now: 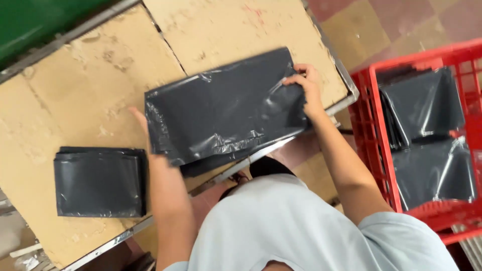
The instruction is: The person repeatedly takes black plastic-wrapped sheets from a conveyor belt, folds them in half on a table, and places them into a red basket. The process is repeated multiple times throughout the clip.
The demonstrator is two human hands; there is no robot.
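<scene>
Right hand [307, 88]: fingers bent in a pinching grip on the right edge of a flat black plastic bag [226, 108]. Left hand [145, 131]: laid against the bag's left edge, fingers partly hidden under the plastic, so whether its grip closes cannot be told. The bag lies slightly tilted on the table [90, 65], its near edge overhanging the table's metal-trimmed near rim. Left of the bag, apart from it, rests a folded stack of black bags [99, 181], close to the near rim. Bare cardboard-coloured table surface extends far and left of both. Right of the table, beyond its corner, stands a red plastic crate [374, 125] holding more black bags [429, 140]; tiled floor [391, 25] lies far right.
</scene>
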